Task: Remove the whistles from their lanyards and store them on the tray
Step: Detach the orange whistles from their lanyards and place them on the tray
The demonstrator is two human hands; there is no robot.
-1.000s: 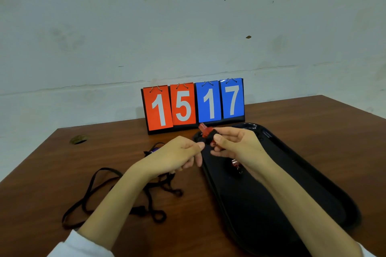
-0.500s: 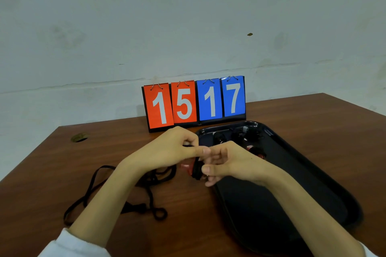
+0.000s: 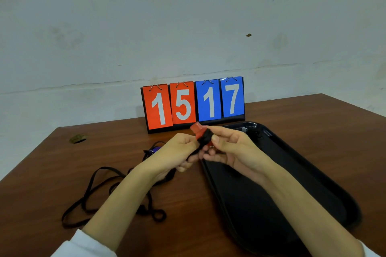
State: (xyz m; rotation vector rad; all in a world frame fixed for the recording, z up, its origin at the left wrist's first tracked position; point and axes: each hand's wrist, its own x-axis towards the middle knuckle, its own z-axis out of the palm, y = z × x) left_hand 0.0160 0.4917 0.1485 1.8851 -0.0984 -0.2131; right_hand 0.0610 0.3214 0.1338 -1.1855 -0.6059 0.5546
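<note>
Both higher now: L hand [image 3: 177,153] on lanyard [image 3: 191,155], R hand [image 3: 231,150], red whistle [image 3: 198,130].

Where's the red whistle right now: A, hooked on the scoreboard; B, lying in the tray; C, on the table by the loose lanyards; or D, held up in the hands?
D: the whistle is up off the tray, pinched by the right hand while the left hand grips its lanyard.
</note>
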